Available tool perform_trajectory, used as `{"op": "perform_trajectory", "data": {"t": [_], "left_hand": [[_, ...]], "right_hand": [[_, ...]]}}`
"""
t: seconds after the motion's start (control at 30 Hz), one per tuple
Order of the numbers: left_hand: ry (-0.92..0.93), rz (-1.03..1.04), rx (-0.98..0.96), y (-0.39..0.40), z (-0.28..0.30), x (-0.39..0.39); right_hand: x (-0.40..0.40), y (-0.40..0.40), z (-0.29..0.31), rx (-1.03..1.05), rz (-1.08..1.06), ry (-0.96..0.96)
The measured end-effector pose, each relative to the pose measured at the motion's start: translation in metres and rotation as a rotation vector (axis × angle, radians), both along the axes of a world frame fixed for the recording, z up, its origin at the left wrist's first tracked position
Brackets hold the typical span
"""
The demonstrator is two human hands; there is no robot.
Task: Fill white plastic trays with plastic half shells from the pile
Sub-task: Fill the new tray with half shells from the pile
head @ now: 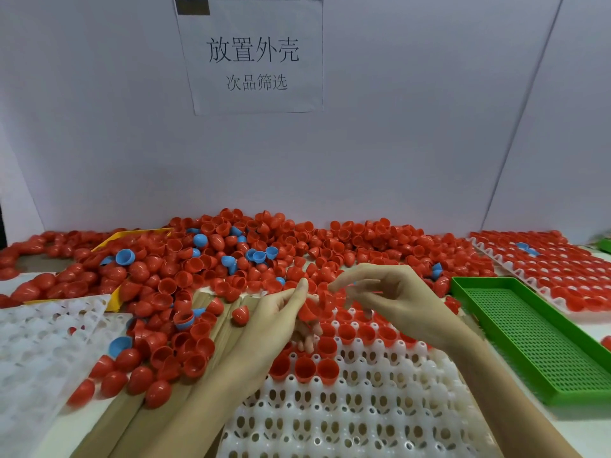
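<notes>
A big pile of red half shells (pixel 251 256), with a few blue ones mixed in, covers the back of the table. In front of me lies a white plastic tray (pixel 363 414); its far rows hold red shells (pixel 304 366) with the open side up. My left hand (pixel 281 312) hovers over the tray's far edge and grips several red shells (pixel 310 309) in curled fingers. My right hand (pixel 386 295) is just to the right, its thumb and forefinger apart near those shells; whether it pinches anything I cannot tell.
A green perforated tray (pixel 535 338) lies to the right. Behind it sits a white tray filled with red shells (pixel 555 266). Another white tray (pixel 39 345) lies at the left, and a yellow tray (pixel 132 234) is half buried in the pile. A paper sign (pixel 251 57) hangs on the back wall.
</notes>
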State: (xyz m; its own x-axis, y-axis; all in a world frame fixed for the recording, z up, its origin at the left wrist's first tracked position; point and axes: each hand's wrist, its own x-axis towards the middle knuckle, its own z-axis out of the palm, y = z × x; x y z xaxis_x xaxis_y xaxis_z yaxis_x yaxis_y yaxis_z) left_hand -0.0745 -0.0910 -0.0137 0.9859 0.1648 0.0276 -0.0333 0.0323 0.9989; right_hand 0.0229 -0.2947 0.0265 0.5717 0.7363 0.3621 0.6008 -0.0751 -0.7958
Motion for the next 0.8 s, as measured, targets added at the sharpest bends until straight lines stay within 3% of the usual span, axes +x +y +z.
{"op": "perform_trajectory", "data": {"t": [0.13, 0.43, 0.57, 0.7, 0.8], "left_hand": [[-0.002, 0.027, -0.015, 0.0, 0.0, 0.0], [0.064, 0.02, -0.061, -0.005, -0.002, -0.002], [0.095, -0.033, -0.216, -0.011, 0.005, -0.001], [-0.21, 0.027, 0.283, -0.012, 0.008, -0.006], [-0.382, 0.027, 0.475, -0.021, 0.003, -0.008]], "right_hand": [[-0.002, 0.001, -0.001, -0.032, -0.043, -0.037], [-0.014, 0.01, -0.011, -0.132, 0.136, -0.001], [-0.013, 0.011, -0.015, -0.084, 0.086, 0.028], [-0.005, -0.001, -0.015, -0.032, -0.064, 0.078], [-0.006, -0.004, -0.016, -0.021, -0.06, 0.146]]}}
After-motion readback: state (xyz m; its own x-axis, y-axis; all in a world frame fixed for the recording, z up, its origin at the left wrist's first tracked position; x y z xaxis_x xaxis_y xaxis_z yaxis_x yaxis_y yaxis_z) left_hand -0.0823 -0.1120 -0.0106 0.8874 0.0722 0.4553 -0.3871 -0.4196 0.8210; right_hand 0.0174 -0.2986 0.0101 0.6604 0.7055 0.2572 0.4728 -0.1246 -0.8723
